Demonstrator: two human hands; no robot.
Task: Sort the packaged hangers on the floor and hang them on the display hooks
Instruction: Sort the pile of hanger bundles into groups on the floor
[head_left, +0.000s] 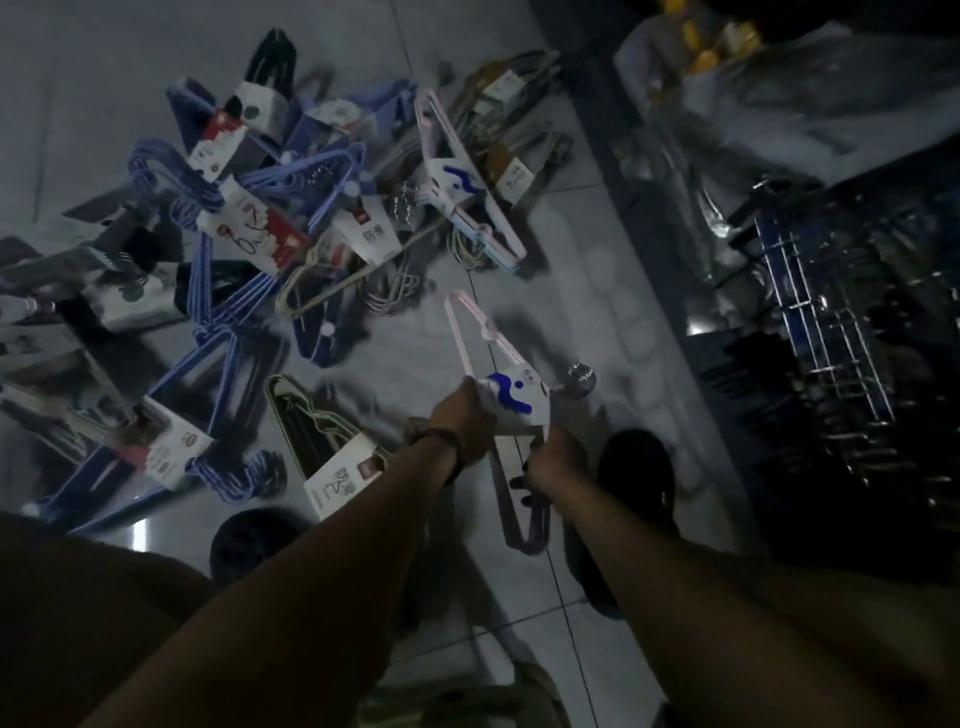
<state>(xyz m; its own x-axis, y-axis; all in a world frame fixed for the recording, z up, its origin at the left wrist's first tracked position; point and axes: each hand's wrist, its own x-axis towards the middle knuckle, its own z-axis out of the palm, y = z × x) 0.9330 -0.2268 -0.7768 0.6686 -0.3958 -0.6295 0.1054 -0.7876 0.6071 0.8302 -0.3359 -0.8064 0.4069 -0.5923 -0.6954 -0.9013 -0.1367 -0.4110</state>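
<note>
Both my hands hold one pack of pink hangers (514, 400) with a white and blue paper sleeve, lifted above the floor. My left hand (460, 415) grips the sleeve's left side. My right hand (553, 462) grips the lower arm of the pack, near its dark end (524, 525). The pack's metal hooks (579, 376) stick out to the right. A heap of packaged hangers (260, 218) lies on the tiled floor beyond: blue ones, grey ones, and another pink pack (462, 192). A green-edged pack (332, 457) lies just left of my left wrist.
A dark shelf unit with wire racks (821, 322) and bagged goods (779, 93) runs along the right side. My dark shoes (634, 467) stand on the tiles under my hands. The light is dim and the floor is glossy.
</note>
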